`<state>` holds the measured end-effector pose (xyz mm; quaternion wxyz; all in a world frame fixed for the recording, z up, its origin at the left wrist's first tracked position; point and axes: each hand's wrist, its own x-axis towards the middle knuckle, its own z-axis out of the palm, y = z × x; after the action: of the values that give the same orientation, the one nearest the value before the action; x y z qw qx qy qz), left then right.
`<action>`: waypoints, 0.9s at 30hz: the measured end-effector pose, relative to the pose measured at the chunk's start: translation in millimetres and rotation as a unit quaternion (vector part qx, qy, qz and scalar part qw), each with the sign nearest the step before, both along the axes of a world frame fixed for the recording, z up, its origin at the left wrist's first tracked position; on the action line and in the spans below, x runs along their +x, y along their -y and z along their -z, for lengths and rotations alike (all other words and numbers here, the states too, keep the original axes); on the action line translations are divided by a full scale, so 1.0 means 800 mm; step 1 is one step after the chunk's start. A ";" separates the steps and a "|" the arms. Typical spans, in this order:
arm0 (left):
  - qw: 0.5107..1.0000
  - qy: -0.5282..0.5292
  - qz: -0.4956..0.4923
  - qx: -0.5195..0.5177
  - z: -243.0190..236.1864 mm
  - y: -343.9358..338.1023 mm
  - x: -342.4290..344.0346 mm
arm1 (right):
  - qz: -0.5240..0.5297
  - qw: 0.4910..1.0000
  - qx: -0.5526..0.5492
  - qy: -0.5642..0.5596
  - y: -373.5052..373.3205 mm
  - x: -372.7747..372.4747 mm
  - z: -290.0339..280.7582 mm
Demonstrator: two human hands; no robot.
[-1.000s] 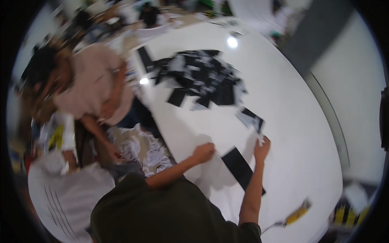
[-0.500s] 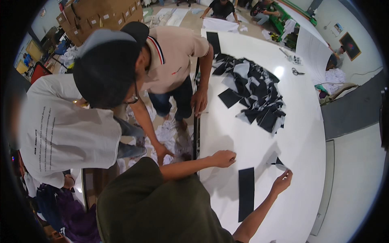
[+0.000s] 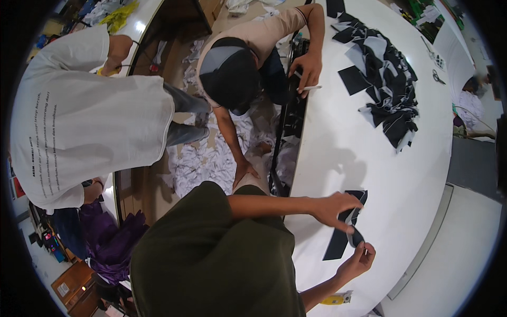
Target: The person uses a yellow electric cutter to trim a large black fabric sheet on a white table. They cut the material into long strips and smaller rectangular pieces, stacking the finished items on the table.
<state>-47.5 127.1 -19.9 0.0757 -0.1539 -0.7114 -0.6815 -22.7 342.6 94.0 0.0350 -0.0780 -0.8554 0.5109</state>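
Observation:
A long black fabric strip (image 3: 334,248) lies on the white table in front of me. Just above it, my right hand (image 3: 358,263) pinches the lower end of a small black and grey fabric piece (image 3: 357,236), which curls upward. My left hand (image 3: 337,210) reaches over the strip from the left, thumb and fingers spread apart around the upper part of that piece. Its fingers partly cover the strip's upper half, and any firm grip on the piece does not show.
A heap of black and grey fabric pieces (image 3: 388,87) covers the table's far part, with scissors (image 3: 438,77) beside it. A yellow tool (image 3: 335,299) lies by my right forearm. A capped person (image 3: 229,74) leans at the table's left edge; another person (image 3: 100,121) stands further left.
My view has turned and shifted. My left hand has moved right from a fist over the table to the fabric piece and spread its fingers. My right hand has brought the piece over the strip.

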 end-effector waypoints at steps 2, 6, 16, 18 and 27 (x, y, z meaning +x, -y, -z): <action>0.997 -0.078 0.022 -0.012 -0.009 -0.014 0.016 | -0.008 1.000 -0.014 0.004 -0.003 0.025 -0.001; 0.926 0.109 0.341 0.121 -0.004 -0.019 0.053 | 0.001 0.999 0.010 0.037 -0.007 0.061 -0.008; 0.963 0.028 0.236 0.125 -0.010 -0.007 0.145 | -0.130 0.979 -0.075 0.136 -0.014 0.123 0.003; 0.965 0.057 0.221 0.126 -0.009 -0.005 0.152 | -0.132 0.976 -0.050 0.163 -0.010 0.135 0.008; 0.982 0.085 0.169 -0.002 -0.021 0.031 0.173 | -0.222 0.952 -0.001 0.211 0.012 0.139 0.005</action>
<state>90.6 102.0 -3.1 -0.1014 -0.2131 -0.6802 -0.6940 88.9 332.9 89.6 -0.2603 0.0079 -0.8384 0.4788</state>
